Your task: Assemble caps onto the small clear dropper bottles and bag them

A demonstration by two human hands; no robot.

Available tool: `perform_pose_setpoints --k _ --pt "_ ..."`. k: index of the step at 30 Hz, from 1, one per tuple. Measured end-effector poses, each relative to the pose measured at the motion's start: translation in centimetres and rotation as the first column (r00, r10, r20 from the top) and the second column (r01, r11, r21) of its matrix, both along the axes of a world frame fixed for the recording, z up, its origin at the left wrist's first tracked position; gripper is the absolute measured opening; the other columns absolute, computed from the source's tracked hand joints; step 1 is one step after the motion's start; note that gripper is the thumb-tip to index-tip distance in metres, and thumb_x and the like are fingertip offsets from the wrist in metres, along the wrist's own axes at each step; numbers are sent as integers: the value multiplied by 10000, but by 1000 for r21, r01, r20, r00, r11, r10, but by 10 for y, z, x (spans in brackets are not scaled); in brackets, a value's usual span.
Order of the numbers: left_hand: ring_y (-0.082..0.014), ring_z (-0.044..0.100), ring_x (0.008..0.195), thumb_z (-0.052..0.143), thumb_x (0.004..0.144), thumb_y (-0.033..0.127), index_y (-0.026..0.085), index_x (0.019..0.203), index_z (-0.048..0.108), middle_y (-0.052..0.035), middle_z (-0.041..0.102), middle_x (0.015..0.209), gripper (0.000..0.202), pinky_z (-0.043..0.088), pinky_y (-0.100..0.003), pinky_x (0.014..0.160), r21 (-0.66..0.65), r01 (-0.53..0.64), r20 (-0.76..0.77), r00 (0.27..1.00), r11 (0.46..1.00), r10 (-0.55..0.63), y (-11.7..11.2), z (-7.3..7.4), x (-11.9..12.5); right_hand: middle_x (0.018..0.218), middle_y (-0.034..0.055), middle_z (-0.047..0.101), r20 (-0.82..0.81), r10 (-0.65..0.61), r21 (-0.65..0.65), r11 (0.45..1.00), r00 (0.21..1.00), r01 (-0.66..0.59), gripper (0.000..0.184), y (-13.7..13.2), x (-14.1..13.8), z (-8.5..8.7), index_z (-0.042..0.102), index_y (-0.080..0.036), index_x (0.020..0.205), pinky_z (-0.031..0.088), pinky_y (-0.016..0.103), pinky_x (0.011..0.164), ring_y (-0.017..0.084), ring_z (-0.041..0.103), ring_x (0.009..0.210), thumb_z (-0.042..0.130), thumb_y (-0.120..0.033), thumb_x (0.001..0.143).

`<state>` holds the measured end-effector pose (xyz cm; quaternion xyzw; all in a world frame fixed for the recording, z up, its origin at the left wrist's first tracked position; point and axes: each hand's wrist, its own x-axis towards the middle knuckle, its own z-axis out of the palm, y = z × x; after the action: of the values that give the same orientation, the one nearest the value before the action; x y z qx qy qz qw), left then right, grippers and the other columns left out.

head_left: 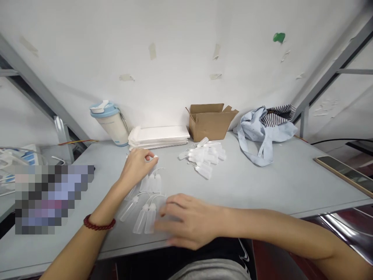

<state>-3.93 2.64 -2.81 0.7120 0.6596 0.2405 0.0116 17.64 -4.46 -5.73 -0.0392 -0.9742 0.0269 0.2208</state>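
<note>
Thumb and index finger of my left hand [138,165] are pinched together, with a small white bit at their tips that I cannot make out. Beneath and just in front of that hand lie several small translucent plastic bottles [150,183] with thin white cords or tubes at their tops. Closer to the table's front edge are more such bottles [142,219]. My right hand [192,222] is beside these, its fingers spread and blurred by motion, and I see nothing held in it. A loose pile of similar translucent bottles [206,155] lies farther back.
Along the wall stand a blue-lidded tumbler [109,122], a stack of white packets [160,136], an open cardboard box [211,122] and a light blue cloth bag [259,132]. A phone [345,175] lies at the right; a pixelated patch covers something at the left.
</note>
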Motion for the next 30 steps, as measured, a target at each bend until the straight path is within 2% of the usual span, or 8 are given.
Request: perform_pose_setpoints --k 3,5,8,13,18,25,27,30 --pt "-256 535 832 488 743 365 179 733 671 -46 616 698 261 400 -323 716 6 21 5 1000 1000 -21 -3 0 5 1400 37 415 99 31 60 998 995 -37 458 -9 -8 -10 456 -181 1308 359 348 927 256 327 1191 346 -439 945" --pt "-257 531 840 491 743 361 180 740 671 -45 617 700 255 398 -326 723 3 17 3 1000 1000 -17 -4 0 6 1457 10 348 136 14 75 997 991 -25 499 -9 -11 -13 428 -182 1335 329 383 959 281 262 1249 305 -473 949" --pt "-256 528 842 496 741 355 178 745 671 -45 618 704 249 396 -327 724 -3 12 9 1000 1000 -12 -4 0 6 1446 26 367 142 -5 65 998 990 -4 547 -8 -11 -13 417 -177 1341 304 422 971 295 244 1267 272 -522 942" --pt "-250 524 823 499 745 340 176 741 670 -43 612 691 237 394 -324 710 4 16 10 1000 1000 -16 -3 -1 6 1258 89 524 110 26 29 999 994 -29 557 -6 -10 -12 469 -154 1268 354 353 872 251 373 1145 332 -560 913" --pt "-245 525 811 492 753 340 168 744 667 -43 613 691 246 394 -324 698 7 22 8 1000 1000 -22 -4 -3 8 968 93 583 79 -22 39 999 997 19 471 -2 -8 -14 573 -124 1044 372 312 764 217 450 951 392 -535 902" --pt "-244 529 812 489 750 327 176 742 667 -43 613 682 233 401 -317 680 -14 34 -5 999 999 -34 -5 -6 11 783 57 524 48 -117 124 986 992 110 159 4 -4 -14 550 -134 833 342 277 654 164 418 754 415 -160 915" --pt "-248 534 822 486 751 327 178 736 666 -46 620 686 235 404 -317 683 -16 40 -3 999 999 -40 -5 -6 11 770 55 524 63 -153 84 985 986 148 132 5 -4 -15 535 -140 822 343 274 647 162 410 729 427 -100 885" --pt "-253 543 827 488 750 332 181 727 664 -47 624 687 233 413 -320 696 -15 52 -3 999 999 -52 -5 -7 12 822 73 558 43 -209 -105 971 977 213 80 6 -3 -14 527 -126 924 383 279 690 175 443 767 497 -166 861"
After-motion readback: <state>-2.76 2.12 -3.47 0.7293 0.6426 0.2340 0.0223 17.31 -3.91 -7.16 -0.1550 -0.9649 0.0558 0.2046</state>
